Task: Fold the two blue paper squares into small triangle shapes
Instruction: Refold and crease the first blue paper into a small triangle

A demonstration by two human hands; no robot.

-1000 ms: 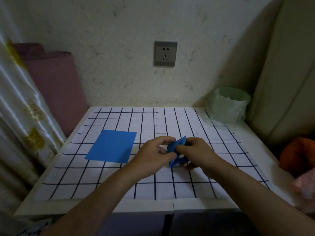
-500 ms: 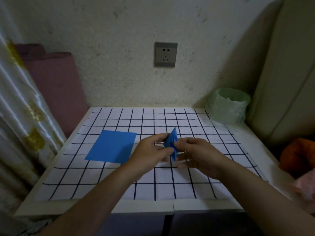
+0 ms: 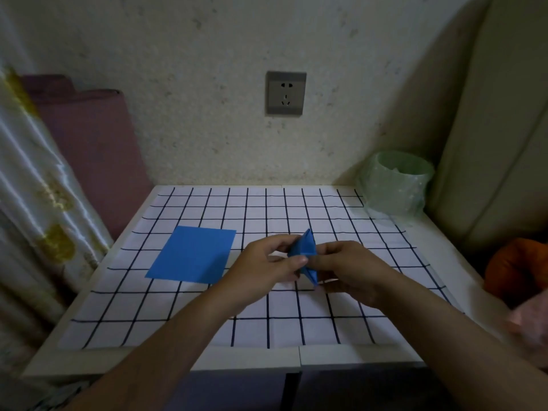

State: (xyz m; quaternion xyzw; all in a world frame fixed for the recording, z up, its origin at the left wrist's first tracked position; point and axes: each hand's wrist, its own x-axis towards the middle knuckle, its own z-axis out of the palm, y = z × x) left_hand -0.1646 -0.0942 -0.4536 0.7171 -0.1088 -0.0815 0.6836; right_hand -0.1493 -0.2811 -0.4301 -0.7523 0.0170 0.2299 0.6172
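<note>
A white table point(image 3: 385, 355) fills the middle of the view, its near edge split by a seam just right of centre, its far edge against a speckled wall. A sheet printed with a black grid point(image 3: 207, 330) covers most of the top and leaves a bare white margin along the near edge and the right side. A pale patterned curtain point(image 3: 35, 203) hangs close along the left edge, and a tall padded panel point(image 3: 489, 143) closes off the right. A mauve roll point(image 3: 98, 149) leans in the far left corner behind the curtain. A green bin lined with a thin bag point(image 3: 397, 185) stands on the far right corner, overlapping the grid's corner (the only upright thing on the top). Several rows of grid squares show between the hands and that far edge, and two rows between the forearms and the near edge. One flat blue square point(image 3: 192, 255) lies left of centre, well inside the left margin, its near right corner just beside the left wrist. The left hand point(image 3: 264, 262) and right hand point(image 3: 347, 268) meet at the centre, each pinching one side of the folded blue paper point(image 3: 302, 247) with thumb and curled fingers; one point stands up, the other hangs low, perhaps touching the sheet. A grey socket point(image 3: 285, 93) sits on the wall. Something orange point(image 3: 516, 265) lies off the right edge.
</note>
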